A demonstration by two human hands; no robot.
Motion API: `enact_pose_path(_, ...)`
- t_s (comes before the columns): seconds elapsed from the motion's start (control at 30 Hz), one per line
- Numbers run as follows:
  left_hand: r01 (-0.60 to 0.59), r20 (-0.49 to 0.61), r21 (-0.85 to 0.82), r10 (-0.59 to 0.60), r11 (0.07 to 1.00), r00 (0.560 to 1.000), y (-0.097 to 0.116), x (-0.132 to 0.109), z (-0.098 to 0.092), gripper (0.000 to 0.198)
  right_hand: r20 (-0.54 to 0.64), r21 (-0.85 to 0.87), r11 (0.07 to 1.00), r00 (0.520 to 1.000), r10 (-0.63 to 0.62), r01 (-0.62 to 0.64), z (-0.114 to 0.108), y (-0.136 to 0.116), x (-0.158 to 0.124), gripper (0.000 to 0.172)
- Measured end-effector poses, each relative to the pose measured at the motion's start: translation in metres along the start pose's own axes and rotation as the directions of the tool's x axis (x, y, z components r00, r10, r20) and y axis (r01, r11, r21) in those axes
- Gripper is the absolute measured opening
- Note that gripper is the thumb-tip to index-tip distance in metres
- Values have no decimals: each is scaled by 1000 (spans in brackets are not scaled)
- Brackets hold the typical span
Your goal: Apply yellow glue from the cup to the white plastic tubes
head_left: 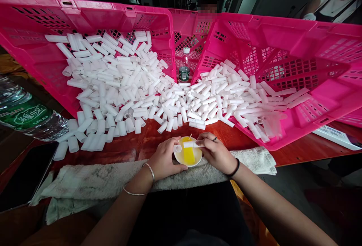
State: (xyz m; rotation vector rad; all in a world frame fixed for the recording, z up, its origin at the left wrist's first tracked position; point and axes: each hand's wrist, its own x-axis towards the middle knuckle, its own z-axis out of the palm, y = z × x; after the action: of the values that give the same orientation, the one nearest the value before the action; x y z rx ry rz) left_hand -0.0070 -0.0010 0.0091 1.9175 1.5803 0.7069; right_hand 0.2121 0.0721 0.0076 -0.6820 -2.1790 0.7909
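Observation:
A small white bowl (198, 159) with a yellow block (189, 156) in it sits at the table's near edge. My left hand (166, 159) is at the bowl's left side, its fingers closed on a short white tube (177, 148) whose open end faces right. From the right, my right hand (216, 152) pinches a narrower white tube (190, 144), which lies level above the yellow block and points at the first tube. The two tubes are apart. Beyond the bowl spreads a large heap of white tubes (127, 83).
Two pink crates (25, 46) (339, 57) lie tipped with openings toward me. A small bottle (184, 66) stands between them. At left are a large bottle (28, 110) and a phone (25, 174). A towel (104, 182) lines the near edge. A person (333, 0) is at back right.

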Motion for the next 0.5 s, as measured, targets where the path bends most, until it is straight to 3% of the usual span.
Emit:
enact_pose_path(0.07, 3, -1, 0, -3, 1000, 1000, 0, 0, 0, 70, 19, 161, 977, 990, 139, -140, 1, 2, 0, 16)
enact_pose_path(0.13, 7, -2, -4, -7, 1000, 1000, 0, 0, 0, 70, 121, 306, 887, 938, 325, -346, 2, 2, 0, 25)
enact_pose_path(0.2, 9, -6, -12, -9, 1000, 1000, -1, 0, 1, 72, 174, 330, 825, 888, 425, -459, 2, 3, -1, 29)
enact_pose_path(0.27, 4, -11, -20, -4, 1000, 1000, -2, 0, 1, 74, 85, 255, 887, 923, 376, -385, 2, 3, -2, 25)
enact_pose_path(0.33, -3, -13, -23, 3, 1000, 1000, -3, 0, 2, 73, -31, 127, 972, 979, 203, -198, 1, 3, -3, 15)
enact_pose_path(0.4, -5, -13, -18, 4, 1000, 1000, -3, 0, 1, 71, -66, 30, 998, 996, 62, -60, 2, 3, -5, 7)
enact_pose_path(0.5, 6, -15, -7, -6, 1000, 1000, -3, -1, 1, 70, -63, 104, 990, 993, 103, -97, 5, 4, -6, 15)
